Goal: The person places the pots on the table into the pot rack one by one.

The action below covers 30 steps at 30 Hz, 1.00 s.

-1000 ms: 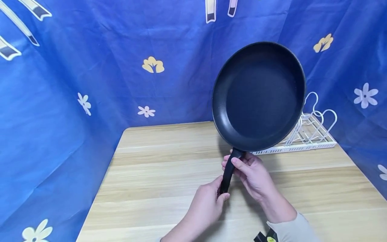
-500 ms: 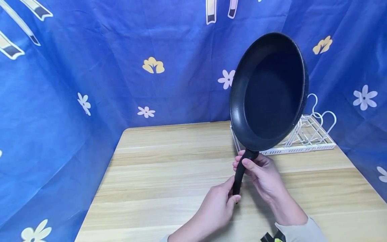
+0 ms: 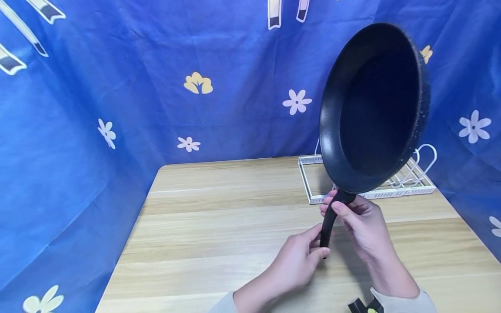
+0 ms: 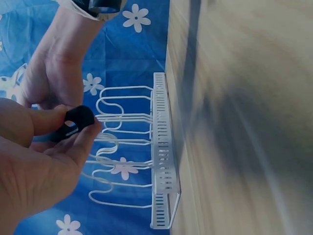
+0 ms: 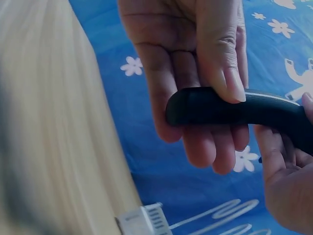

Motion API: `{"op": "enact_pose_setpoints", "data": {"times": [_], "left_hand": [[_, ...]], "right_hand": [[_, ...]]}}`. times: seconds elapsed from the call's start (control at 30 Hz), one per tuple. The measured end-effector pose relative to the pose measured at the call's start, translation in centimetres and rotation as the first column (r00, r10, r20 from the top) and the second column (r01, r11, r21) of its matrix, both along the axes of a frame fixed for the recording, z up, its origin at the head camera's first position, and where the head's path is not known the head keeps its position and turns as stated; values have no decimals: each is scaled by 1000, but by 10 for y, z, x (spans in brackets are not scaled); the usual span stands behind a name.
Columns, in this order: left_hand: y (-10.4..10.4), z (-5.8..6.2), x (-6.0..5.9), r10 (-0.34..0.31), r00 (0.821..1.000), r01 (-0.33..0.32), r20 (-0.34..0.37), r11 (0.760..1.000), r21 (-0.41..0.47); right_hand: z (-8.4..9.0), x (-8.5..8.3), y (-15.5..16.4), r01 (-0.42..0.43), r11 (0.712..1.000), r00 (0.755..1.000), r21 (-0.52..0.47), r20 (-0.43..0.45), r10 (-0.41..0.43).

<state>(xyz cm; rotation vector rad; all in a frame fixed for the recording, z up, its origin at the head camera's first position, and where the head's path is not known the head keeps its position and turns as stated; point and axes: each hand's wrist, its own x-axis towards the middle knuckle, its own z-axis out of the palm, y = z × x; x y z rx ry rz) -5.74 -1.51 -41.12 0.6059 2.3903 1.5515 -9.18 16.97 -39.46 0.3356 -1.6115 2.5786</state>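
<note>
A black frying pan (image 3: 375,113) is held up above the table's right side, tilted with its inside facing left and toward me. My left hand (image 3: 299,256) pinches the tail end of its handle (image 3: 328,224) between thumb and fingers. Higher up, close to the pan body, my right hand (image 3: 365,226) grips the same handle with the thumb across it. In the left wrist view the handle's end (image 4: 80,117) with its hanging hole shows between the left fingers. Behind the pan stands a white wire rack (image 3: 411,190), partly hidden by it.
The rack rests near the back right of the wood-grain table (image 3: 219,226), its wire loops upright. A blue flowered curtain (image 3: 235,108) surrounds the table at the back and sides. A black strap-like device (image 3: 364,306) sits at the right sleeve.
Both hands have carried the frying pan to the right and slightly up, over the rack. The pan has turned so its face shows narrower, and more of the rack's left end is visible.
</note>
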Motion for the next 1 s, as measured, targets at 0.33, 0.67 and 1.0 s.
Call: {"op": "enact_pose_setpoints", "data": {"times": [0.33, 0.67, 1.0], "left_hand": [[24, -1, -18, -83, 996, 82, 26, 996, 34], [46, -13, -21, -134, 986, 123, 103, 987, 108], [57, -22, -22, -134, 967, 84, 217, 970, 228]], "right_hand": [[6, -2, 22, 84, 996, 996, 12, -24, -84], [4, -4, 35, 143, 985, 985, 99, 79, -151], [-5, -11, 38, 99, 986, 980, 136, 160, -120]]}}
